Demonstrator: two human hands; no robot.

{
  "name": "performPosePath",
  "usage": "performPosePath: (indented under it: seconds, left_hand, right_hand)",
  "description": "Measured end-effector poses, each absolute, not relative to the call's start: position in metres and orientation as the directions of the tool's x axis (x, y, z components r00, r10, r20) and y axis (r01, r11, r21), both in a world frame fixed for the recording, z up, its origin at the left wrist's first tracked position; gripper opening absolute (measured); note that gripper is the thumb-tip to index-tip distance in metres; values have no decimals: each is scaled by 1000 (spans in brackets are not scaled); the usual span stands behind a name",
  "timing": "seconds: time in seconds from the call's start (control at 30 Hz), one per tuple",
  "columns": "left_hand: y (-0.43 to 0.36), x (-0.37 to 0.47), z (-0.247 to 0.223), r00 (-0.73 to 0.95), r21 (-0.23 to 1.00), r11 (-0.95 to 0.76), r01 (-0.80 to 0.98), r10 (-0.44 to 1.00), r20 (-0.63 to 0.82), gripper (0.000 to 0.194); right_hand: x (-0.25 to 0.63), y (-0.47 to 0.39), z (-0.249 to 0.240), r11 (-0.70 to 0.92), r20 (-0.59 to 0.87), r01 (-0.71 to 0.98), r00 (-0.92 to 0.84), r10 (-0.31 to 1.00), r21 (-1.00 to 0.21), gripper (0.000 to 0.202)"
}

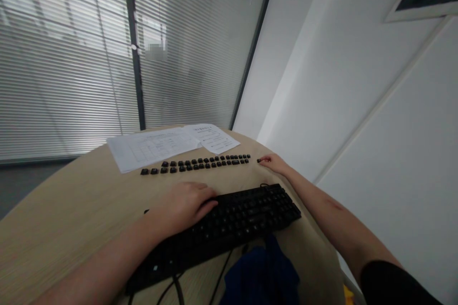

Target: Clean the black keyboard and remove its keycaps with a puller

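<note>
Left hand (193,202): laid on the far edge of the keyboard, palm down, fingers loosely bent, thumb over the edge; whether it grips or only rests cannot be told.
Right hand (275,162): stretched forward to the right side of the tabletop, fingers bent, fingertips closed on a single keycap (259,160); whether that piece is lifted cannot be told.
Keyboard (250,209): black, lying slantwise in front of the person, its number pad end farther away to the right, its other end close by at the lower left, partly covered by the left hand and forearm.
Far keycap row (193,161): small black keycaps lined up beyond the keyboard, spaced slightly apart.
Near keycap row (195,167): just in front of the other row, reaching farther left and including one wider keycap toward its right end.
Left printed sheet (153,147): white, with a faint table, lying beyond the rows at the left.
Right printed sheet (215,137): white, with lines of text, meeting the other sheet at its right side; text too small to read.
Small dark piece (146,211): just beyond the left wrist, too hidden to identify.
Blue cloth (263,274): at the near edge, below the keyboard.
Cables (178,290): dark, at the keyboard's near side.
Tabletop (71,200): light wood grain with a curved edge.
</note>
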State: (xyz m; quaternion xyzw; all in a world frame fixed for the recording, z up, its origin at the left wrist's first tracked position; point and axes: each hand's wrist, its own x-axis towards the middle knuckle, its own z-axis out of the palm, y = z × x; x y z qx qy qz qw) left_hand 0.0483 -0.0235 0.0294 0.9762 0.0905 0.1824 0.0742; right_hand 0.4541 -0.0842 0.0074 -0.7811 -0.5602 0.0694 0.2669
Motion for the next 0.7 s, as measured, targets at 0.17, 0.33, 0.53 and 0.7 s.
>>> performPosePath:
  seconds: [0.17, 0.33, 0.53, 0.7]
  left_hand:
    - [-9, 41, 31, 930, 253, -939, 234, 292, 223, 28]
    - [-3, 38, 31, 917, 294, -923, 249, 322, 236, 29]
    - [-3, 41, 31, 931, 281, -923, 265, 320, 175, 29]
    - [-5, 42, 32, 941, 264, -925, 272, 314, 130, 31]
  right_hand:
    - [473, -58, -12, -234, 116, 845, 326, 938, -481, 24]
    - [484, -41, -25, -209, 81, 866, 274, 958, -454, 29]
    - [489, -34, -32, -210, 82, 894, 262, 962, -395, 30]
    - [483, -36, -28, -235, 110, 905, 290, 951, -356, 28]
